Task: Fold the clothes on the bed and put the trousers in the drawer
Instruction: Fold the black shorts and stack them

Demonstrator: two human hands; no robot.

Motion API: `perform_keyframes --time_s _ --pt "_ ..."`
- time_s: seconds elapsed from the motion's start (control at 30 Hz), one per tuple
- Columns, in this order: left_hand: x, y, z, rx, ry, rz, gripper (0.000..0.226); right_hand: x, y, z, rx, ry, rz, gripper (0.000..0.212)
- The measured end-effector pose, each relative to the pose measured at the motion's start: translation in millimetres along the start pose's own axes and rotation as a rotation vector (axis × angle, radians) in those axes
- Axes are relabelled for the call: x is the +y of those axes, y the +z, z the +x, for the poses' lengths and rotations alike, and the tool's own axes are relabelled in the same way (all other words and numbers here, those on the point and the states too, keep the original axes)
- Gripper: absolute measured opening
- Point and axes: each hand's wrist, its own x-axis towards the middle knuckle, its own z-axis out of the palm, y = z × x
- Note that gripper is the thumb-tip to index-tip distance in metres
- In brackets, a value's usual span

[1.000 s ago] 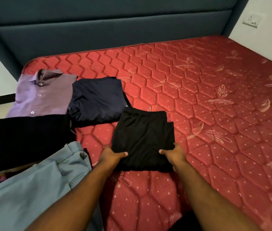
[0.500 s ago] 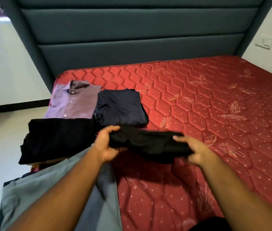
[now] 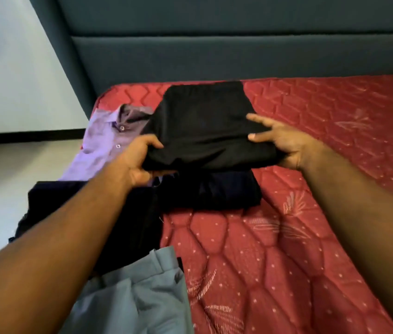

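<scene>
A folded black garment (image 3: pixel 205 126) is held up in the air above the bed. My left hand (image 3: pixel 140 160) grips its near left corner, thumb on top. My right hand (image 3: pixel 284 143) holds its right edge, thumb over the cloth and fingers below. Directly under it a folded navy garment (image 3: pixel 214 191) lies on the red mattress (image 3: pixel 311 213). A folded purple shirt (image 3: pixel 104 141) lies to the left. A dark folded garment (image 3: pixel 140 225) sits below my left forearm. Light grey-blue trousers (image 3: pixel 137 292) lie at the near left edge.
The teal padded headboard (image 3: pixel 214 44) stands behind the bed. A white wall and pale floor (image 3: pixel 10 177) are on the left past the mattress edge. The right half of the mattress bears no clothes.
Both hands have lifted the black garment off the mattress and carried it up and away, over the navy garment. The view has swung left.
</scene>
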Motion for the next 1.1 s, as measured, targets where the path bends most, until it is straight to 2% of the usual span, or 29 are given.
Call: perform_keyframes --time_s 0.07,0.1,0.17,0.23,0.27,0.37,0.47,0.57,0.7,0.77,0.9,1.1 --pt "-35 -6 29 0.117 -0.116 0.175 0.013 55 2 18 0.072 0.088 -0.237 0.062" --pt "-47 -9 40 0.192 -0.102 0.261 0.022 76 4 22 0.133 0.088 -0.397 0.062" --pt "-56 -16 45 0.318 0.090 0.517 0.046 103 9 26 0.299 0.026 -0.812 0.061" --pt "-43 -21 23 0.311 0.330 0.886 0.058 99 38 18 0.477 0.007 -1.211 0.056" --pt "-35 -25 8 0.269 0.422 0.979 0.061 92 59 12 0.493 -0.016 -1.294 0.054" --pt "-17 -51 -33 0.233 0.460 1.154 0.061 60 148 -12 0.255 -0.081 -1.402 0.052" --pt "-13 -103 -75 0.212 0.268 1.484 0.063 39 239 -32 -0.057 -0.028 -1.457 0.052" --pt "-23 -163 -119 0.129 0.048 1.566 0.068 31 320 -58 -0.231 0.016 -1.507 0.056" --pt "-32 -217 -157 0.054 -0.101 1.516 0.078 27 382 -87 -0.277 0.198 -1.583 0.064" --pt "-25 -230 -162 0.077 -0.084 1.406 0.080 19 404 -93 -0.280 0.237 -1.610 0.067" --pt "11 -258 -171 0.095 0.025 1.268 0.078 -25 461 -86 -0.253 0.169 -1.714 0.068" --pt "81 -286 -190 0.011 0.047 1.366 0.071 -62 508 -101 -0.152 0.207 -1.557 0.061"
